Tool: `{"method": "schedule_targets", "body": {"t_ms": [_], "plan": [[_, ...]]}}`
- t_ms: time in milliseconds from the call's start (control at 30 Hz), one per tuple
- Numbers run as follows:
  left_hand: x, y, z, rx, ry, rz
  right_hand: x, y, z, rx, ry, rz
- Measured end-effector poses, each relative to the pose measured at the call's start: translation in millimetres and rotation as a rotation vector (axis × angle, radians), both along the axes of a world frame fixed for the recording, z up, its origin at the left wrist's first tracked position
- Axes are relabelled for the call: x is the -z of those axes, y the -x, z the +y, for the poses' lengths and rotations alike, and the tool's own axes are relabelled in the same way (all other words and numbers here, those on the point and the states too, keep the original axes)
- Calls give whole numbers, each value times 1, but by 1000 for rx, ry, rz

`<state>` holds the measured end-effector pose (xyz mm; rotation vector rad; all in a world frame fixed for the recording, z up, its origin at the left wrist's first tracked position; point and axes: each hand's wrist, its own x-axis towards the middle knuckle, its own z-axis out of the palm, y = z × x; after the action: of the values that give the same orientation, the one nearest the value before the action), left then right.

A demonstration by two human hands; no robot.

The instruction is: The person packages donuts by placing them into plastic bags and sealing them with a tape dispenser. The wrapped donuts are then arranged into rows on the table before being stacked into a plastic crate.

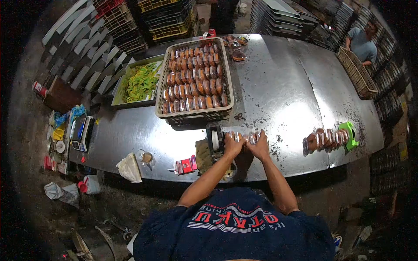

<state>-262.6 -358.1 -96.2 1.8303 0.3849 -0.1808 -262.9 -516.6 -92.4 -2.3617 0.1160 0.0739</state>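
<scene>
My left hand (234,146) is closed around a clear-wrapped brown cake (236,135), just right of a black device with a white roll (215,140), which looks like a tape dispenser. Beside it, my right hand (260,147) grips more wrapped cakes (252,138), fingers bent over them. The hands nearly touch, and their palms hide part of the packs. A row of similar wrapped cakes (324,140) lies to the right, ending at a green tape dispenser (349,136). Ahead of my hands, a pale plastic crate (230,87) holds several rows of such cakes.
Left of the crate is a tray (116,99) of green and yellow scraps. A red box (186,165), a glass cup (147,157), a white cloth (129,168) and a scale (82,135) line the near-left side. Another person (362,43) holds a basket (357,74) at the far right.
</scene>
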Motion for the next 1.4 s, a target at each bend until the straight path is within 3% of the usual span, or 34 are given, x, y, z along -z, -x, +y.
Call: {"method": "schedule_targets", "body": {"t_ms": [167,233,367,533,633,833,933,1067,1200,1400], "plan": [[43,-5,-6,-63,-113,-126,-7,0,1,-141,282,2],[36,-1,-8,-78,-187,-143,-32,4,9,-174,336,17],[13,1,-6,-79,-133,-37,-29,0,13,-193,416,16],[51,-4,-5,-84,-64,-106,-25,-5,12,-268,525,71],[56,-8,-2,-33,62,-15,-23,-11,6,-502,675,74],[48,-3,-4,-41,-16,-4,-43,-3,12,-251,370,107],[53,-2,-3,-27,-151,-99,-21,-4,7,-337,499,5],[68,-1,-2,-44,19,-136,-2,-3,-2,-281,351,-114],[4,14,0,-12,-84,-122,-48,16,2,-236,275,-170],[-18,29,-4,-6,-68,-214,-62,29,-1,-130,185,-162]]}}
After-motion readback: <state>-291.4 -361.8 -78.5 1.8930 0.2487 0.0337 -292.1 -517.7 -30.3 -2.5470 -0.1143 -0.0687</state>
